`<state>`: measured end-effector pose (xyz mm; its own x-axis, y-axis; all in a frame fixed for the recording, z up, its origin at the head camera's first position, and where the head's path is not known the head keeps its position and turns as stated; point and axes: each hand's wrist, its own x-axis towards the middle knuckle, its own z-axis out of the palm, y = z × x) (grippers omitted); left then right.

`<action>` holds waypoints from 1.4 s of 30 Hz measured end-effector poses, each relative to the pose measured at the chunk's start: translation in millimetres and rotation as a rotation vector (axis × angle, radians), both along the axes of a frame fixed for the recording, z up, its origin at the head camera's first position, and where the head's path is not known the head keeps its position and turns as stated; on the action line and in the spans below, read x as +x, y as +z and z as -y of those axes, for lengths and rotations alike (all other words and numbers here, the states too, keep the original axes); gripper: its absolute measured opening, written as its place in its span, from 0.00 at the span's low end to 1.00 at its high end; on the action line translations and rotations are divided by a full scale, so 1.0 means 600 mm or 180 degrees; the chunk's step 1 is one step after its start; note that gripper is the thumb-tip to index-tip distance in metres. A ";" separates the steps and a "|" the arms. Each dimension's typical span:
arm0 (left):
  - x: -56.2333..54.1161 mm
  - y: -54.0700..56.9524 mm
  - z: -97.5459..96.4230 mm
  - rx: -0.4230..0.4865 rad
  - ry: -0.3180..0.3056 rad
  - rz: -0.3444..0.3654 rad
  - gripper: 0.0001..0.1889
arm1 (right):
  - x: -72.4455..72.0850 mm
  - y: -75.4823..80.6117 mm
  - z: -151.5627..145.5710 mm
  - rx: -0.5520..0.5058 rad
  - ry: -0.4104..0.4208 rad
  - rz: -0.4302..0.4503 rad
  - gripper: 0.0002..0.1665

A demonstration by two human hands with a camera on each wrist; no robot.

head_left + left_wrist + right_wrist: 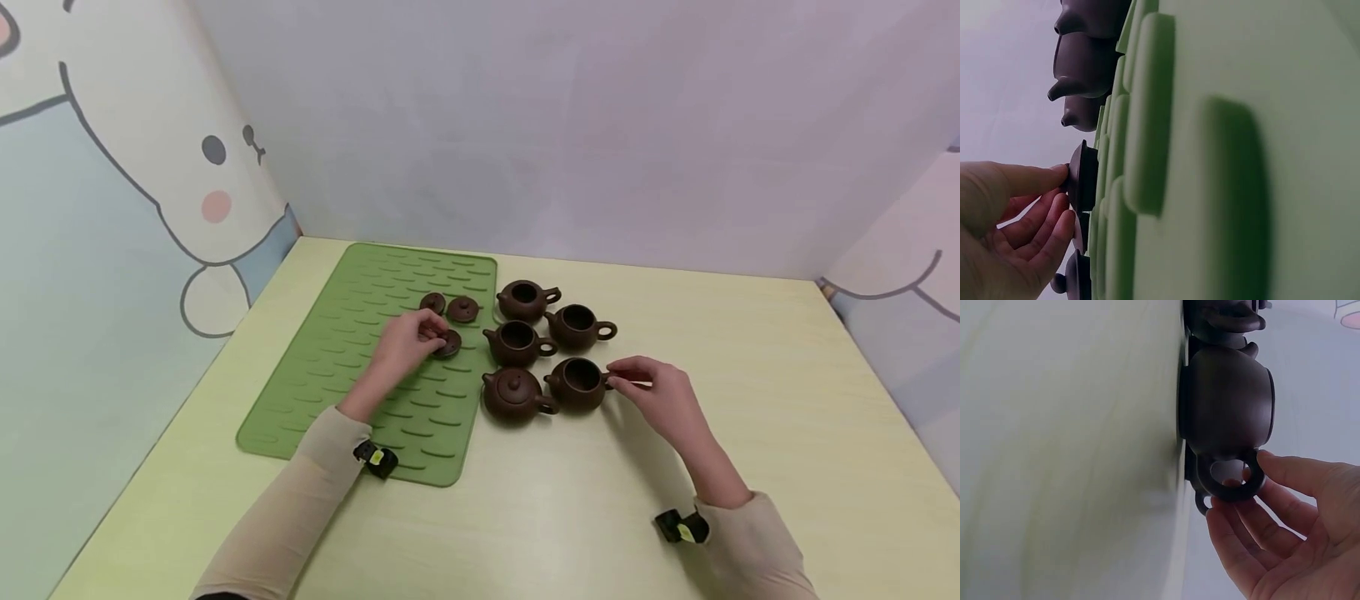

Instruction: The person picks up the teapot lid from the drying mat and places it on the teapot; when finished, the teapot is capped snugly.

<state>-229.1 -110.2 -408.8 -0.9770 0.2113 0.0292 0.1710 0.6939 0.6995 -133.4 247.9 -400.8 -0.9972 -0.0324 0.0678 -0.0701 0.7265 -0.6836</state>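
Observation:
On the green mat, my left hand (403,343) pinches the knob of a dark brown teapot lid (449,344); the left wrist view shows thumb and fingertips at this knob, with the lid close over the mat. Two more lids, a left one (432,302) and a right one (463,310), lie just beyond it. My right hand (662,398) holds the ring handle of a lidless brown teapot (577,385) between thumb and fingers. That teapot stands upright on the table, its spout toward a teapot with its lid on (513,397).
Three other lidless teapots stand behind: one at the back (523,301), one at the right (577,326) and one beside the mat (517,343). The ridged green mat (330,367) covers the left part of the pale table (750,375). A wall (540,150) borders the back edge.

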 end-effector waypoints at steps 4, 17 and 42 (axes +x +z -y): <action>0.002 0.001 -0.002 -0.0017 -0.0028 -0.0041 0.09 | -0.001 0.001 0.001 -0.0036 0.0032 0.0022 0.13; 0.010 0.017 0.003 -0.0046 -0.0048 -0.0067 0.09 | -0.005 -0.001 0.002 -0.0080 0.0075 0.0051 0.09; 0.020 0.062 -0.026 -0.0072 -0.0260 -0.0088 0.08 | -0.011 0.007 0.002 -0.0034 0.0164 0.0089 0.09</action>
<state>-216.9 -94.6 -371.4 -0.9553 0.2913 0.0502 0.2467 0.6923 0.6781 -140.1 246.4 -396.4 -0.9957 -0.0831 0.0405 -0.0878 0.7150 -0.6936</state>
